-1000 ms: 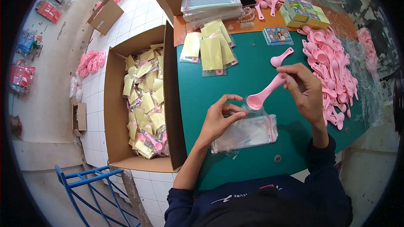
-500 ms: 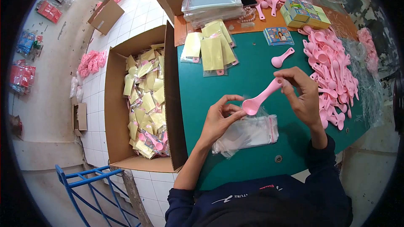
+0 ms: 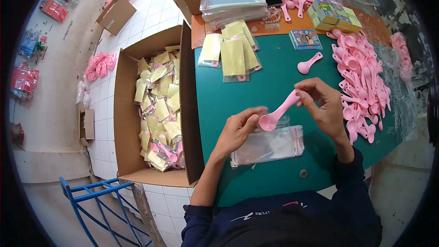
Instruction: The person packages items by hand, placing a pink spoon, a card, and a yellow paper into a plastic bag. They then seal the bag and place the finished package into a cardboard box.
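Note:
My right hand pinches the handle of a pink plastic spoon, its bowl pointing down-left. My left hand has its fingers closed on the top clear plastic bag of a stack lying on the green table. The spoon's bowl is right at the left fingertips, at the edge of the bag. Whether the bowl is inside the bag I cannot tell.
A heap of pink spoons lies right of my hand, one loose spoon further back. Packed yellow-card bags lie at the table's far left. An open carton of finished packs stands on the floor to the left. Small boxes sit behind.
My right hand has brought the spoon down and left until its bowl meets my left fingers. My left fingers have closed on the bag.

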